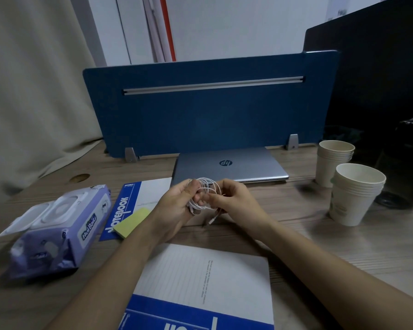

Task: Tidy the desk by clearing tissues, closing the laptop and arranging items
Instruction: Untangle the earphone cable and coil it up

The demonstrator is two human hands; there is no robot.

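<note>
Around the hands, on the wooden desk [320, 234]: at 9 o'clock a purple pack of wet wipes [57, 232] with the flap lid standing open; just right of it a yellow sticky pad [131, 222] lying on a blue-and-white notebook [138, 201]; at 6 o'clock a second notebook [200, 282], partly under the forearms. At 12 o'clock the silver laptop [229, 165], closed flat, its long side running from 9 to 3 o'clock along the blue divider panel [200, 115] behind. At 2 to 3 o'clock two stacks of paper cups [353, 194], upright, mouths up, near each other but apart.

At the centre, above the desk and in front of the laptop edge, held by both hands: a white cable [204, 195] wound in a loose round coil. Coil standing about upright, its loops running from 12 to 6 o'clock. One loose end with a small plug hanging down toward 6 o'clock, close to the desk; touching or not, cannot tell.

Left hand [177, 206] curled around the left side of the coil, thumb across the loops. Right hand [234, 198] pinching the right side of the coil with thumb and fingertips. Nothing standing between the hands and the laptop.
</note>
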